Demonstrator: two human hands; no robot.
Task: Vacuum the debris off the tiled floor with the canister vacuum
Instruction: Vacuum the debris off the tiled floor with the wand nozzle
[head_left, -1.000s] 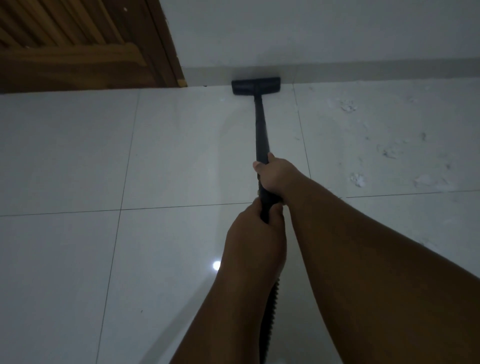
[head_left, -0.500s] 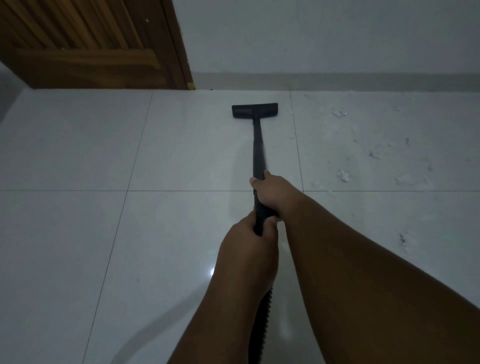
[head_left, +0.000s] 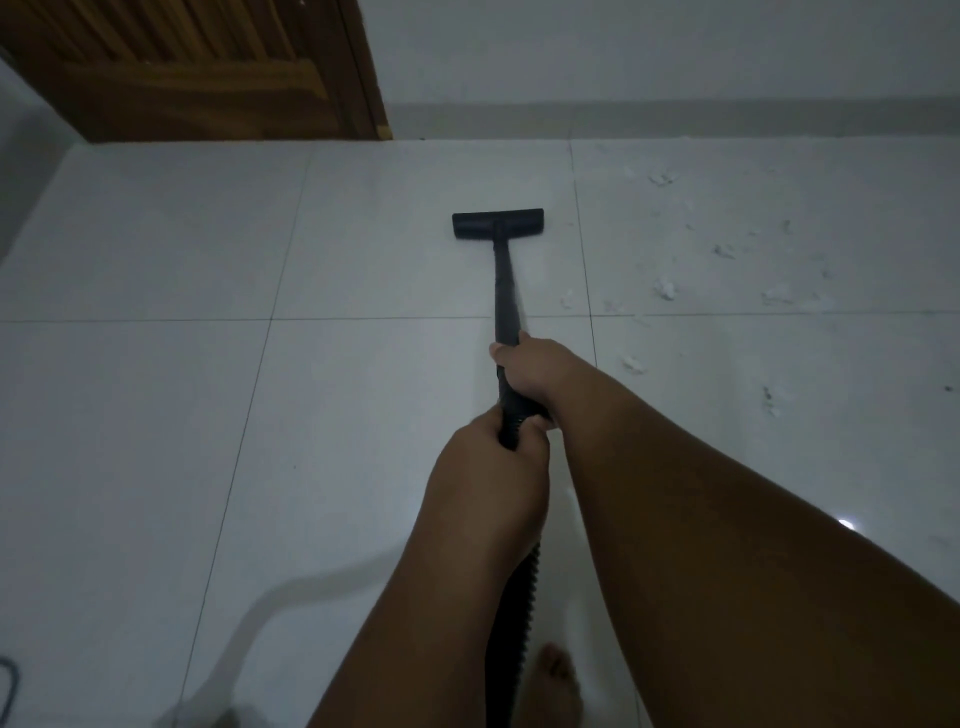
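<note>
A black vacuum wand (head_left: 504, 291) runs from my hands to a flat black floor nozzle (head_left: 497, 224) resting on the white tiled floor (head_left: 156, 415). My right hand (head_left: 527, 366) grips the wand higher up. My left hand (head_left: 493, 467) grips it just below, where the ribbed black hose (head_left: 514, 623) begins. White debris (head_left: 665, 288) lies scattered on the tiles to the right of the nozzle, some near the wall and some closer to me. The canister is out of view.
A brown wooden door (head_left: 197, 67) stands at the far left, next to a white wall with a grey skirting (head_left: 675, 117). My bare foot (head_left: 553, 680) shows below the hose. A dark cable (head_left: 8, 686) sits at the lower left edge.
The nozzle has come back from the skirting toward me, leaving a wide gap to the wall. Both hands kept their hold on the wand.
</note>
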